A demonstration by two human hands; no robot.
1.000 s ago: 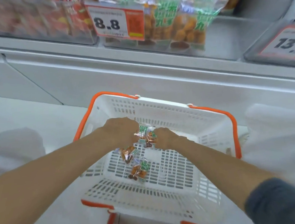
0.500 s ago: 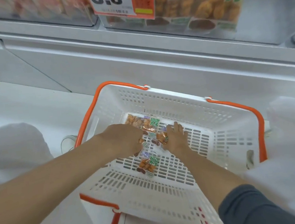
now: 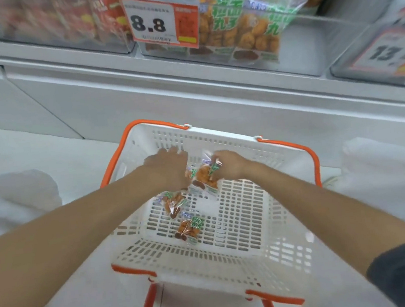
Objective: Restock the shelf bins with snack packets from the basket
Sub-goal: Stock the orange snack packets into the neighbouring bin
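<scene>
A white basket (image 3: 275,223) with an orange rim stands on the floor below the shelf. My right hand (image 3: 230,166) grips a small bunch of snack packets (image 3: 205,178), orange pieces in clear wrap with green print, held above the basket floor. My left hand (image 3: 170,169) is back-up against the bunch on its left side; its fingers are blurred and its hold is hidden. Two more packets (image 3: 173,202) (image 3: 189,226) lie on the basket floor. The clear shelf bin (image 3: 240,25) above holds the same kind of packets.
An 8.8 price tag (image 3: 160,22) hangs on the bin front. A bin of red packets (image 3: 67,17) stands to its left, and a bin with a 13-something tag (image 3: 387,54) to the right. A grey shelf ledge (image 3: 190,99) juts out over the basket's far side.
Both hands have come up off the basket floor with a bunch of packets between them. The view has tilted up, showing more of the shelf bins.
</scene>
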